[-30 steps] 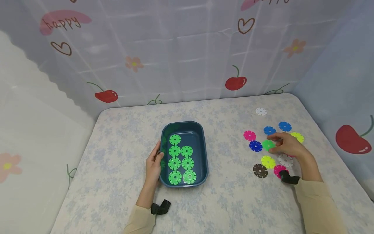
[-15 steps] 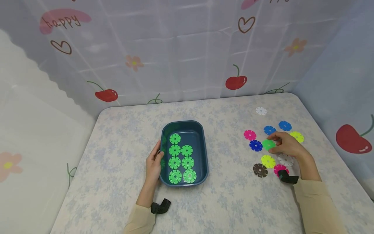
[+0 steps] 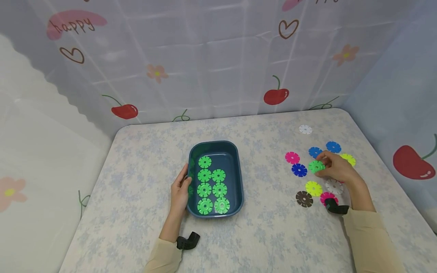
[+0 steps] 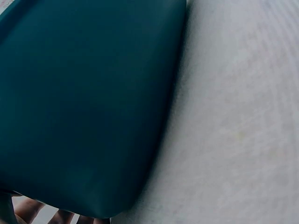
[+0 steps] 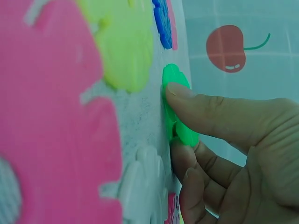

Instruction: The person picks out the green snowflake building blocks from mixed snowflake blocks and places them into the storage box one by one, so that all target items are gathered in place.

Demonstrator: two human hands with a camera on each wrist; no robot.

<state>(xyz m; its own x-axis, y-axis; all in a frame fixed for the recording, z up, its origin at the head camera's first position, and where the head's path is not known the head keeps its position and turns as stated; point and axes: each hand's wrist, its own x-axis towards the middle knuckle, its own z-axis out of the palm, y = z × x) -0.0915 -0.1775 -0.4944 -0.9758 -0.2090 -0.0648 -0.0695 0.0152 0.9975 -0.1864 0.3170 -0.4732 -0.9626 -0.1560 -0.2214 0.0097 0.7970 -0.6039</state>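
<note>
My left hand (image 3: 179, 192) grips the left rim of a dark blue plastic tray (image 3: 238, 178), its thumb at the edge. In the left wrist view, the tray's outer wall (image 4: 88, 112) hides most of that hand. Notched green discs (image 3: 204, 190) lie flat inside the tray, in two columns on its left side. Over to the right, my right hand (image 3: 338, 167) pinches a green snowflake disc (image 3: 316, 167) between thumb and fingers. The right wrist view has this green disc (image 5: 180, 109) tilted off the tablecloth.
Around the right hand lie loose discs: pink (image 3: 292, 157), dark blue (image 3: 299, 170), yellow (image 3: 313, 188), brown (image 3: 304, 199), grey (image 3: 334, 186) and others. A white disc (image 3: 305, 129) lies farther back. Patterned curtains (image 3: 218, 60) rise behind the table.
My right hand has raised one edge of the green disc, which now tilts and sits slightly farther right. The left hand and tray have stayed put.
</note>
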